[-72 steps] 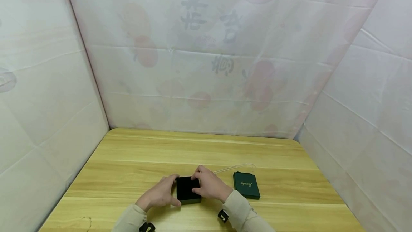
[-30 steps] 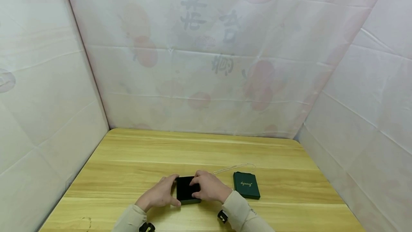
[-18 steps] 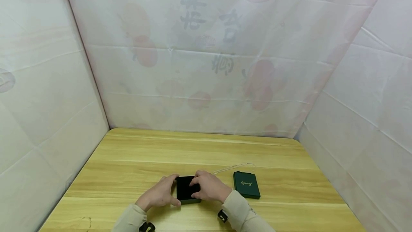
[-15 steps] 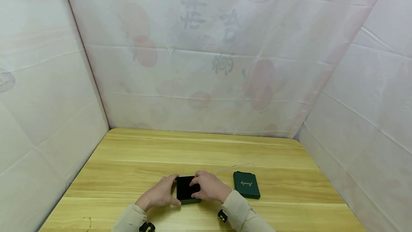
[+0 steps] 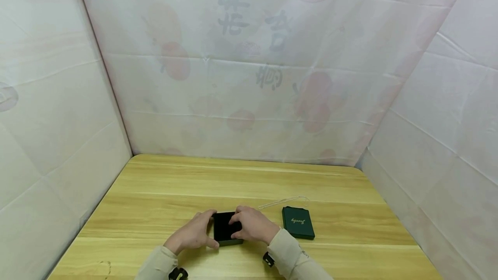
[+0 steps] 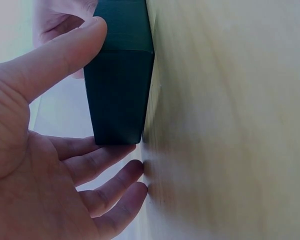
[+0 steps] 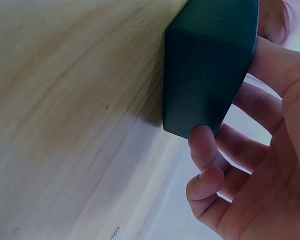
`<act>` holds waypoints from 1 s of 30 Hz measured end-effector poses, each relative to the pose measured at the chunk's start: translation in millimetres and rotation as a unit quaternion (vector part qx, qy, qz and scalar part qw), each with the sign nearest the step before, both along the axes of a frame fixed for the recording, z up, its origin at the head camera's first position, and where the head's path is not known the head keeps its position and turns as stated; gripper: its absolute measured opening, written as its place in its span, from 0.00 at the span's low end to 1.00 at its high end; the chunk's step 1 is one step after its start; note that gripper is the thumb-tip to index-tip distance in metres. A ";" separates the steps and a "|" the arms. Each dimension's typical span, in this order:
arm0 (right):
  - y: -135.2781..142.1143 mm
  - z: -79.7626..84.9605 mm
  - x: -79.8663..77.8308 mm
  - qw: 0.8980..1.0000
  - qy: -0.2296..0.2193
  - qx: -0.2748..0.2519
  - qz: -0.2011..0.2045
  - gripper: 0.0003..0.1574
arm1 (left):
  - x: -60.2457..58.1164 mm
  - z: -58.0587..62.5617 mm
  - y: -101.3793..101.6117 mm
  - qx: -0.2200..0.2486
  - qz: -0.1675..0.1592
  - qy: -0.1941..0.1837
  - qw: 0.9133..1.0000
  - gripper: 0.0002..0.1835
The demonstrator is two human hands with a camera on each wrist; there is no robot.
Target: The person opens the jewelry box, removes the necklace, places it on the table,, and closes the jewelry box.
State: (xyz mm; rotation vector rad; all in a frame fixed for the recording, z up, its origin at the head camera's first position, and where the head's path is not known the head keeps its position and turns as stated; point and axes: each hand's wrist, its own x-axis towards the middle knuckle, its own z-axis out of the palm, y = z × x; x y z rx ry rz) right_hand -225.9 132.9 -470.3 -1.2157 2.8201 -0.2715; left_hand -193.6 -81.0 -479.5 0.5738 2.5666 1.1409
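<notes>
A dark green jewelry box [image 5: 231,243] with a black inside sits on the table in front of me, its lid off. My left hand [image 5: 191,233] holds it from the left, thumb at the near corner and fingers at the far one. From the right, my right hand [image 5: 255,227] reaches over the rim, its thumb and forefinger on the black inside. In the right wrist view, other curled fingers [image 7: 202,142] of that hand lie at the box's outer wall. The tips on the black inside are partly hidden. The left wrist view shows the box's green side [image 6: 120,95] between thumb and fingers.
The green lid [image 5: 298,223], with gold lettering, lies flat to the right of my right hand. Behind it a thin chain necklace [image 5: 278,202] is stretched out on the wooden table [image 5: 186,180]. Pale printed cloth walls [image 5: 249,98] stand around the back and sides.
Compared with the oldest frame, the right hand's fingers have shifted slightly toward me over the box, uncovering the necklace's left end. The left hand, box and lid stay put.
</notes>
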 end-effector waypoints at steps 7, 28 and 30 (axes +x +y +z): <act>2.7 4.0 1.5 1.000 -0.022 -0.012 0.002 0.20 | 0.5 -0.7 0.0 -0.001 -0.006 0.009 1.000 0.49; 36.6 17.0 -2.4 0.991 -0.099 -0.074 -0.057 0.20 | 1.5 -2.3 0.0 0.004 -0.003 0.009 1.000 0.51; 41.5 16.9 -2.9 0.990 -0.099 -0.074 -0.062 0.21 | 1.7 -2.6 0.0 0.004 -0.003 0.009 1.000 0.51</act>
